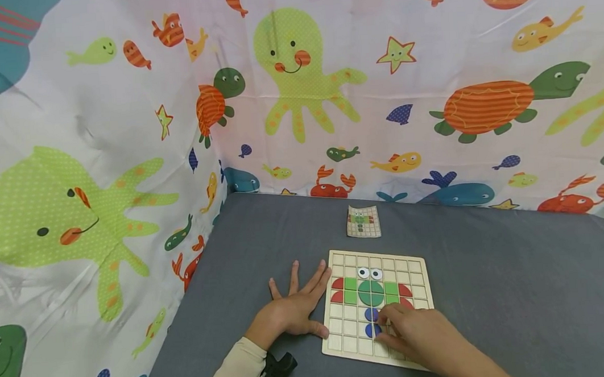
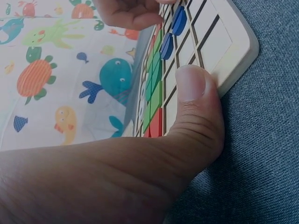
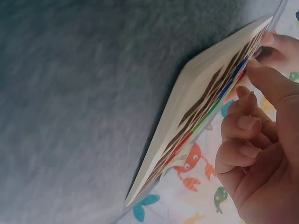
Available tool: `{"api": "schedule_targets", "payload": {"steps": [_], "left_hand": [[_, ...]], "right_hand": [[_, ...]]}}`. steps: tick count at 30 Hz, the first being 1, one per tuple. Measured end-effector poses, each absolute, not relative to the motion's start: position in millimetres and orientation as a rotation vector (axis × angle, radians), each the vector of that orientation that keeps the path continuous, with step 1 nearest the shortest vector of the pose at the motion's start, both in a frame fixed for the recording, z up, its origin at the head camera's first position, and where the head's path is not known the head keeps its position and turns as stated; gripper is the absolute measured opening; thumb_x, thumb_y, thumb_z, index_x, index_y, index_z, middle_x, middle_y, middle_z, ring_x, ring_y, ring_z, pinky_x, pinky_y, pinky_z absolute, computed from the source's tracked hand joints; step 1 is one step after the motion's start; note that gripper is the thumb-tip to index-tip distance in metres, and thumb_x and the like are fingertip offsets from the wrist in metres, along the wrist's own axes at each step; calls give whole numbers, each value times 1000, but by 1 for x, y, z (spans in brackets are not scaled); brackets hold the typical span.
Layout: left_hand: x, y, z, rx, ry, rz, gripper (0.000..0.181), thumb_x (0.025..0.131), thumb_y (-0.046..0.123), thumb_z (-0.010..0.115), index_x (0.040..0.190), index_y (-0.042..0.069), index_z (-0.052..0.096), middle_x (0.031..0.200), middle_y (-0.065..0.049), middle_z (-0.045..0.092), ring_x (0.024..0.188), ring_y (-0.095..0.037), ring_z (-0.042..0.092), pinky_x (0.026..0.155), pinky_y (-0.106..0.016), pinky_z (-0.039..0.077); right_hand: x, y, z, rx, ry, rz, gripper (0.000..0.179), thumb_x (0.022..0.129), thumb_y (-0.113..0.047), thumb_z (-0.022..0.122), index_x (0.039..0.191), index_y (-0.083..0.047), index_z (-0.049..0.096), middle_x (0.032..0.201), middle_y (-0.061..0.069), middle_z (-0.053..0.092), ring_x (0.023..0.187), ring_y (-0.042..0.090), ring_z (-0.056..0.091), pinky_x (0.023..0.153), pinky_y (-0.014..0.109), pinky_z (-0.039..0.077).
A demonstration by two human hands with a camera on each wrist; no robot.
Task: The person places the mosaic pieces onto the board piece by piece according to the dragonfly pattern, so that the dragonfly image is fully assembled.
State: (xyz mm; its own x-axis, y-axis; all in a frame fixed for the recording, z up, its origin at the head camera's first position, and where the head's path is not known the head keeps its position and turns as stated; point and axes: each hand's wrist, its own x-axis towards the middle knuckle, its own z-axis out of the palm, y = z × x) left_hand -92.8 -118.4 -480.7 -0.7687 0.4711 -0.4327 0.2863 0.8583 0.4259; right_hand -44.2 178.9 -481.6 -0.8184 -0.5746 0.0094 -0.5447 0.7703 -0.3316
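Note:
A wooden grid board (image 1: 342, 326) lies on the grey cloth, carrying coloured pieces in its squares. My left hand (image 1: 295, 311) rests flat at its left side with fingers spread; the thumb (image 2: 194, 86) presses the rim in the left wrist view. Over the lower middle, my right hand (image 1: 422, 333) has curled fingers. Its thumb and index finger pinch at the right side of a blue piece (image 1: 369, 330), partly hidden by the fingertips. Just above sits another blue piece (image 1: 371, 313). Higher up are a green circle (image 1: 370, 293), light green squares (image 1: 350, 290), red pieces (image 1: 337, 296) and eye pieces (image 1: 369, 274).
Beyond the board lies a small pattern card (image 1: 363, 222) with a similar figure. The grey cloth (image 1: 516, 274) covers the table. A curtain (image 1: 369, 99) printed with sea animals stands behind and to the left. A black device (image 1: 280, 365) is on the left wrist.

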Motion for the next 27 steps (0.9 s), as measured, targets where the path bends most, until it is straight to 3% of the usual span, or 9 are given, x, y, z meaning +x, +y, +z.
{"api": "schedule_targets", "payload": {"steps": [7,17,27], "left_hand": [[-93,-121,-480,569,2466,489,126,83,59,82,171,38,-6,177,12,-17,156,-45,-29,104,-92,-12],[-95,-121,-490,573,2461,518,129,82,61,82,169,43,-11,174,18,-23,155,-43,-33,102,-91,-17],[-90,-117,-474,543,2492,423,125,82,62,81,171,38,-3,177,14,-13,158,-42,-26,107,-91,-7]], "right_hand": [[-42,186,-483,-993,2892,-537,15,95,-27,81,91,-28,67,75,-23,45,56,-4,37,53,19,37],[-42,179,-482,-935,2849,-510,13,94,-26,82,91,-27,69,76,-24,47,59,-3,39,55,19,37],[-42,188,-486,-952,2972,-549,12,94,-26,82,92,-29,70,75,-25,49,58,-6,39,52,19,37]]}}
